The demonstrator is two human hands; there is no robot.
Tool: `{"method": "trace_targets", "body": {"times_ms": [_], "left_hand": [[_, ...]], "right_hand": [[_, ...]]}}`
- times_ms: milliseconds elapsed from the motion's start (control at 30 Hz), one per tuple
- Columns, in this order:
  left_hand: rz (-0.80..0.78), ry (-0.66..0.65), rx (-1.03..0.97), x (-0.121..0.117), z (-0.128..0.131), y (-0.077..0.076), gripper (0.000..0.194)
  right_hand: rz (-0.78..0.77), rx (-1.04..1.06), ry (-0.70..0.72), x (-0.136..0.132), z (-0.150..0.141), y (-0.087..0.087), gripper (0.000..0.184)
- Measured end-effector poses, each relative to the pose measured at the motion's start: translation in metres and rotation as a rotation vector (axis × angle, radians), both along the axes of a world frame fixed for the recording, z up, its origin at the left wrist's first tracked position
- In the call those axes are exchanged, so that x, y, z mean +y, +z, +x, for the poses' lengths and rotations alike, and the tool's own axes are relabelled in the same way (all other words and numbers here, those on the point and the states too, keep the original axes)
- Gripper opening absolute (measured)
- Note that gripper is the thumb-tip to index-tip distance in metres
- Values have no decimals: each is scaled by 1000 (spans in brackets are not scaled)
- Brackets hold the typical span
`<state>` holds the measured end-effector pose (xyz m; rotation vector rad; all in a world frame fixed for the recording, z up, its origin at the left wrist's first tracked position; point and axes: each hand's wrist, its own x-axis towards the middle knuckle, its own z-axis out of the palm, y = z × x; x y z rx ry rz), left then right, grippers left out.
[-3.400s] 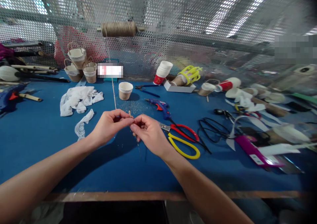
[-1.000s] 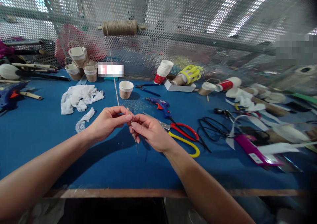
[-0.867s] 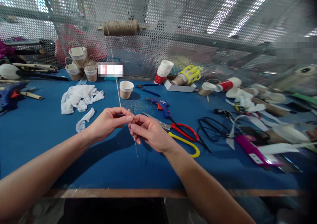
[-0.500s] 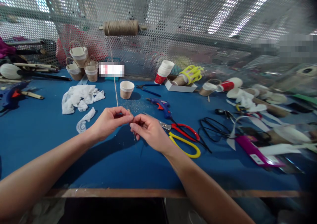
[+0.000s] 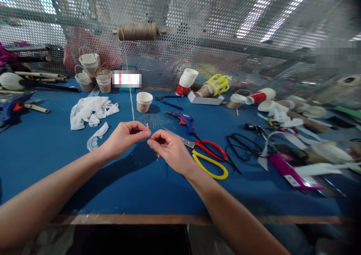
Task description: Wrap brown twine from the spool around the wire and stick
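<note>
My left hand [image 5: 128,139] is closed in a pinch on jute twine [image 5: 131,101], which runs down taut from a spool [image 5: 137,32] above. Close by its fingertips, my right hand [image 5: 167,148] pinches a thin wire-like strand [image 5: 158,160] whose lower end hangs beneath the fingers. A small beige tip [image 5: 147,125] sticks up between the hands; the fingers hide where twine and strand meet. Just beyond stands a small burlap cup with a white rim [image 5: 144,104]. Scissors with red and yellow handles [image 5: 210,165] lie right of my right hand.
A blue glue gun [image 5: 184,121] and pliers [image 5: 170,103] lie behind the hands. White lace [image 5: 91,112] is at left, with handled cups [image 5: 90,63] behind it. Stacked paper cups [image 5: 186,81] stand at the back. Black cord [image 5: 241,144] and a purple item [image 5: 290,172] clutter the right.
The hands stay almost in place, fingertips working. The strand's lower end has swung slightly right, and the beige tip shows more clearly above the fingers.
</note>
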<state>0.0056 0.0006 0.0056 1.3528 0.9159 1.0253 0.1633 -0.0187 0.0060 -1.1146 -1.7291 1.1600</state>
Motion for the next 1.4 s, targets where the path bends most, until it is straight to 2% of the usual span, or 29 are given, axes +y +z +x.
{"method": "trace_targets", "body": {"times_ms": [100, 267, 333, 467, 700, 767, 867, 933, 1000, 1167, 1233, 1300, 1400], "left_hand": [[18, 16, 29, -1, 1, 1, 10], [-4, -66, -72, 0, -1, 2, 9], [-24, -100, -101, 0, -2, 3, 9], [-49, -102, -74, 1, -3, 4, 10], [-39, 5, -38, -1, 1, 1, 10], [-47, -25, -84, -1, 1, 0, 12], [-74, -150, -176, -1, -1, 0, 14], [-97, -206, -199, 0, -2, 0, 15], [-102, -180, -185, 0, -2, 0, 16], [-20, 4, -81, -2, 2, 0, 13], [-9, 24, -67, -2, 3, 0, 12], [-21, -13, -100, -2, 3, 1, 12], [-64, -166, -215, -2, 2, 2, 13]], "right_hand": [[30, -31, -26, 0, 0, -1, 14], [-192, 190, 164, 2, 3, -2, 15], [-225, 262, 174, 3, 3, -2, 15], [-168, 232, 100, 2, 2, -3, 14], [61, 23, -64, -3, -3, -4, 11], [12, 52, -26, -2, -2, -3, 11], [-190, 172, 168, 0, 1, -2, 13], [-259, 240, 225, 1, 2, -1, 13], [-242, 249, 196, 2, 2, 0, 13], [-117, 140, 57, 0, -2, 0, 14], [-107, 122, 36, 0, -3, 0, 13], [-160, 170, 78, 1, -1, -1, 13], [-318, 311, 215, 3, 3, -1, 14]]}}
